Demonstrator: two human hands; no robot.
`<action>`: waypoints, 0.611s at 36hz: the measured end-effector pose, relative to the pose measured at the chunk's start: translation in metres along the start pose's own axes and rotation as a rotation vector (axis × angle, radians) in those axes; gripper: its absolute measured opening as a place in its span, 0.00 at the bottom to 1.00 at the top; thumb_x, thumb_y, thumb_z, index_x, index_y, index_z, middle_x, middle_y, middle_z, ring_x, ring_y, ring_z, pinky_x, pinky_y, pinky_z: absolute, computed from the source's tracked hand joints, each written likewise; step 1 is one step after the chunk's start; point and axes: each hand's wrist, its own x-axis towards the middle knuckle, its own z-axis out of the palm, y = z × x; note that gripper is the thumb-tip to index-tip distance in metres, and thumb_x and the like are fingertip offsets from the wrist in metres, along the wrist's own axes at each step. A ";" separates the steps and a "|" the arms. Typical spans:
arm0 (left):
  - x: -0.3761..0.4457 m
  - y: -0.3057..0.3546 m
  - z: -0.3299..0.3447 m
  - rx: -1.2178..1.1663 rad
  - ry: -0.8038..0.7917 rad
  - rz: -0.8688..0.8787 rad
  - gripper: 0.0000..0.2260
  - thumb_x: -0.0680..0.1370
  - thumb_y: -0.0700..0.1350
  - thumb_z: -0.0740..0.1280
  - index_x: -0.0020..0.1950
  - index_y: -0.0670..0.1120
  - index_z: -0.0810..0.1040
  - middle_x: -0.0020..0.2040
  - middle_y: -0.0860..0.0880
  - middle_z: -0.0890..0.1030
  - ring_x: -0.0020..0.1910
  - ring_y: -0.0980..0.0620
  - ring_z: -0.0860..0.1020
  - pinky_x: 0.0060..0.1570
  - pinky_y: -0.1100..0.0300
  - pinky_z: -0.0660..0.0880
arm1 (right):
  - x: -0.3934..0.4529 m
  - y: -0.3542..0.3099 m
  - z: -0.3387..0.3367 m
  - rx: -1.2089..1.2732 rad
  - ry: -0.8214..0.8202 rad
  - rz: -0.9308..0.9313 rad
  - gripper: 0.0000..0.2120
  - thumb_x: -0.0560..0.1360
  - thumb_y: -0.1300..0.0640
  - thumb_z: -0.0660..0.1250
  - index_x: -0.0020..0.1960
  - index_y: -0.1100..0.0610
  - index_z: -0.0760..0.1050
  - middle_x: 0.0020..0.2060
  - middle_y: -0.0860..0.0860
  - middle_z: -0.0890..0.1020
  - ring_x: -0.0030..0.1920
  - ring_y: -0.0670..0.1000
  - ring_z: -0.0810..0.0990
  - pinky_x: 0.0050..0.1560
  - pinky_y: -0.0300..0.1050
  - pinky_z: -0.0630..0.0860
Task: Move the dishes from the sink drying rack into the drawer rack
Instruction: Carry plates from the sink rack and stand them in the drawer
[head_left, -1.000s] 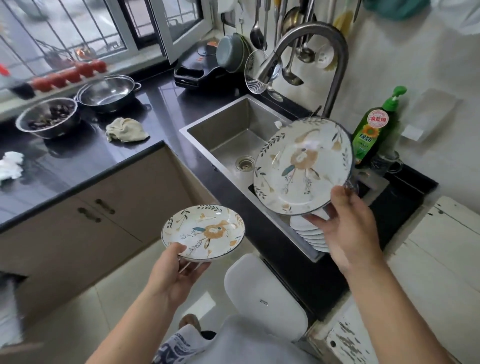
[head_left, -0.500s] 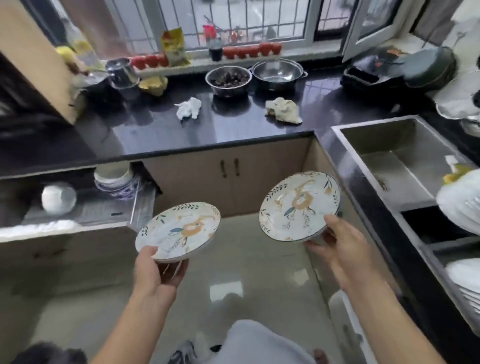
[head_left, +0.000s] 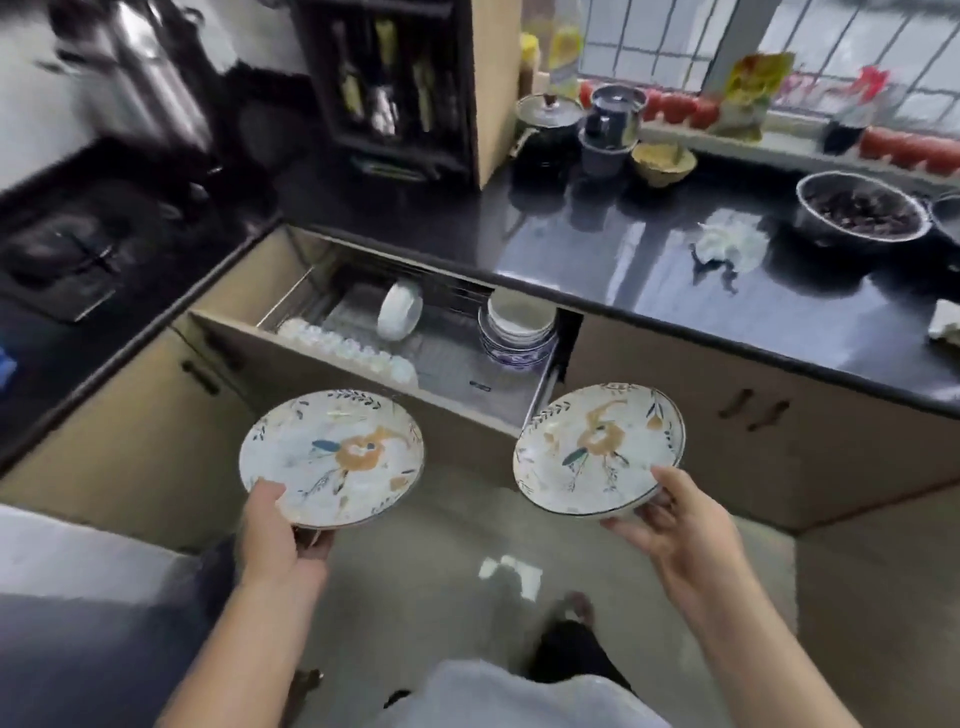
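Here, unlettered floral plates (head_left: 332, 457).

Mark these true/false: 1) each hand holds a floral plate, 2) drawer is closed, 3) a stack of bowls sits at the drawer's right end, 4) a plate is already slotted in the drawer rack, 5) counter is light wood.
1) True: left hand holds the left floral plate; right hand holds the right floral plate.
2) False: the drawer is pulled open.
3) True: the stack of bowls sits at its right end.
4) False: both plates are held short of the drawer, in front of it.
5) False: the counter is glossy black.
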 end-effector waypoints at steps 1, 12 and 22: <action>0.011 0.008 0.000 -0.012 0.030 -0.004 0.09 0.79 0.44 0.62 0.55 0.51 0.79 0.53 0.49 0.83 0.50 0.49 0.81 0.44 0.54 0.78 | 0.008 -0.001 0.016 -0.028 -0.027 0.007 0.06 0.81 0.59 0.65 0.51 0.60 0.79 0.38 0.53 0.85 0.49 0.55 0.83 0.49 0.59 0.83; 0.106 0.097 0.038 -0.099 0.218 0.027 0.04 0.79 0.44 0.65 0.50 0.51 0.78 0.50 0.51 0.82 0.51 0.51 0.79 0.56 0.53 0.74 | 0.149 0.004 0.191 -0.146 -0.202 0.205 0.15 0.79 0.59 0.68 0.62 0.66 0.78 0.45 0.54 0.86 0.59 0.58 0.81 0.60 0.59 0.80; 0.171 0.162 0.067 0.009 0.383 0.193 0.11 0.76 0.48 0.68 0.59 0.51 0.81 0.54 0.50 0.85 0.54 0.48 0.83 0.53 0.50 0.81 | 0.223 0.004 0.351 -0.313 -0.366 0.286 0.09 0.80 0.61 0.68 0.57 0.65 0.78 0.49 0.61 0.84 0.54 0.60 0.83 0.63 0.56 0.79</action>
